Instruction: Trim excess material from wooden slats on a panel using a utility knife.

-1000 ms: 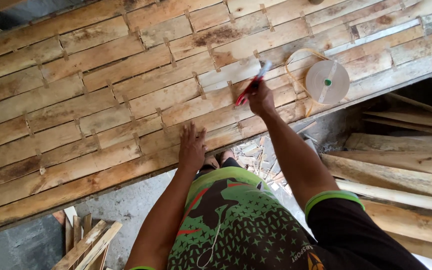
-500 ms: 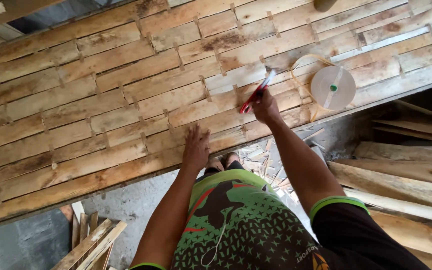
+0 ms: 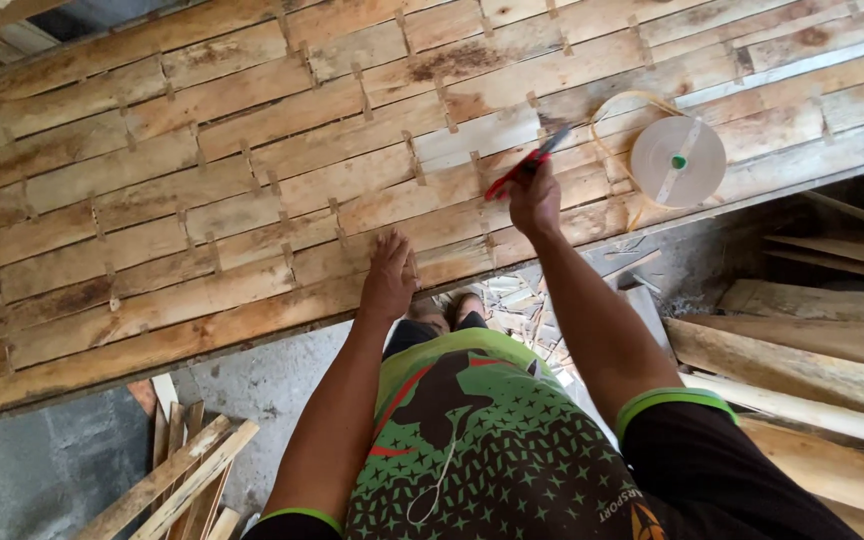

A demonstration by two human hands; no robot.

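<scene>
Cutter [image 3: 522, 170], red-handled, clamped in right hand [image 3: 535, 200], tip down on veneer sheet [image 3: 252, 200] beside a taped seam. Left hand [image 3: 389, 280] flat, fingers spread, pressing sheet near front edge. Tape roll [image 3: 678, 161] lying on sheet just right of cutter. Wood strips [image 3: 802, 360] stacked below right.
</scene>
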